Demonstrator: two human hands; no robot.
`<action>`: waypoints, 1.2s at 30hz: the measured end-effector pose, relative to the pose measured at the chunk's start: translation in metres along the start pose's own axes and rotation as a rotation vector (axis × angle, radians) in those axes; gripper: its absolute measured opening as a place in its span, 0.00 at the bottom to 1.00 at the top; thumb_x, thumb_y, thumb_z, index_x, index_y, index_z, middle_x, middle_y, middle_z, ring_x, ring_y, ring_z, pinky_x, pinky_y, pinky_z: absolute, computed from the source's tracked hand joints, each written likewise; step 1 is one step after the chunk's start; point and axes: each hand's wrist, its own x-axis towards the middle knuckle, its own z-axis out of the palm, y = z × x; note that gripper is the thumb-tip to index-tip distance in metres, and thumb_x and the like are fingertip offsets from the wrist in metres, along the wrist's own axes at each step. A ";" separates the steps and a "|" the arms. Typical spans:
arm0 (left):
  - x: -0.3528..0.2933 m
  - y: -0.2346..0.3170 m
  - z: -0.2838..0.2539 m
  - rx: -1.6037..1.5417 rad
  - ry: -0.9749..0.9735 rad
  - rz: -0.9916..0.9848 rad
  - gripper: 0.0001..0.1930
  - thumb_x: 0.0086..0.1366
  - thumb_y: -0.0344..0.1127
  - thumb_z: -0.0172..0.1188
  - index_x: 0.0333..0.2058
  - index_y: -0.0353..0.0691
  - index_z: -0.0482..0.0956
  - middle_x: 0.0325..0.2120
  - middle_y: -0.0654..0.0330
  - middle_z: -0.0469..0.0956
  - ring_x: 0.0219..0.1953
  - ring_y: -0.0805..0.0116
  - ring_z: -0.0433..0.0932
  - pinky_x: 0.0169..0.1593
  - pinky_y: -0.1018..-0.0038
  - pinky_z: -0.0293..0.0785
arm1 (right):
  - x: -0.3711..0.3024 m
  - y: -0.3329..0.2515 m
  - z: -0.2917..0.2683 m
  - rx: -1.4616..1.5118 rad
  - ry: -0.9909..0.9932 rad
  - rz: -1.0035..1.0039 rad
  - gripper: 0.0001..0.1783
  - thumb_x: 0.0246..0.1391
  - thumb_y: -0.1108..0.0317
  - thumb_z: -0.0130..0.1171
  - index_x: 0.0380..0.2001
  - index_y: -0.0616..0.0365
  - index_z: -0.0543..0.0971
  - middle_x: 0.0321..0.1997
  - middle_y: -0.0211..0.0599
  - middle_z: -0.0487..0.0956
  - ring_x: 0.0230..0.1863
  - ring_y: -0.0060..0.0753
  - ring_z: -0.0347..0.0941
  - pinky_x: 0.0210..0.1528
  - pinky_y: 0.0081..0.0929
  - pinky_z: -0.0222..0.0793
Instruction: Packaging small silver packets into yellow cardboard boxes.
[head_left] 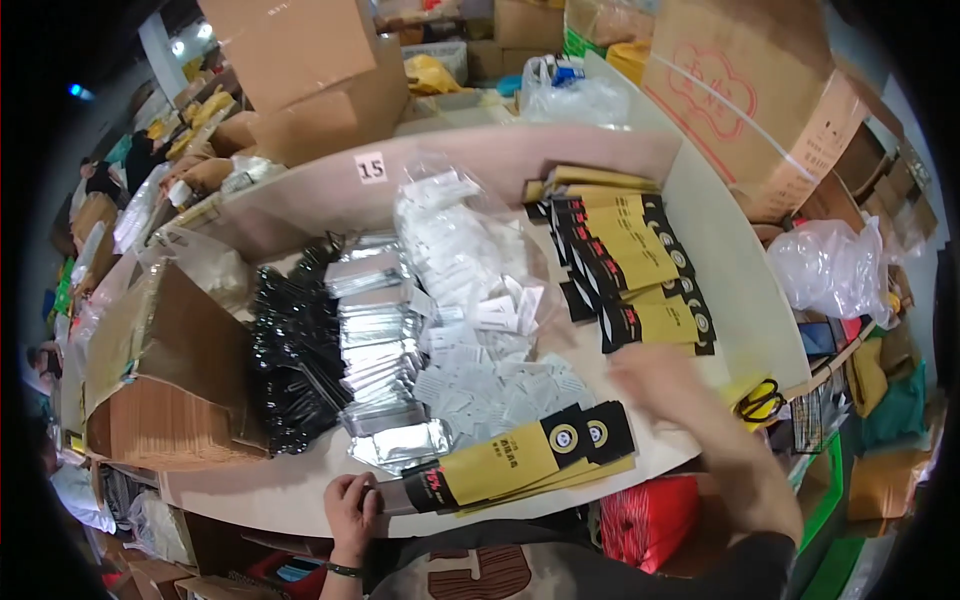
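The small stack of yellow-and-black sleeves (520, 460) is lying at the near edge of the surface (300, 490), at about six o'clock, slanted so one end is reaching toward the person. The left hand (352, 510) is closing on that lower end, pinning the stack against the edge so it is not sliding. The right hand (665, 375) is passing over the surface at about four o'clock; it is blurring, so I cannot tell whether it is open or closed. Just beyond it, at two o'clock, more yellow sleeves (630, 260) are lying fanned in overlapping rows. White sachets (470, 300) are spreading across the middle, silver foil packets (380, 350) beside them, and black packets (290, 350) at nine o'clock.
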 end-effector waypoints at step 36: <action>0.010 -0.012 0.022 -0.161 0.031 0.087 0.07 0.59 0.35 0.59 0.35 0.41 0.80 0.33 0.51 0.79 0.37 0.47 0.77 0.42 0.57 0.73 | 0.106 -0.165 0.112 0.543 0.365 0.136 0.23 0.56 0.72 0.57 0.56 0.63 0.72 0.26 0.37 0.73 0.28 0.32 0.70 0.33 0.32 0.67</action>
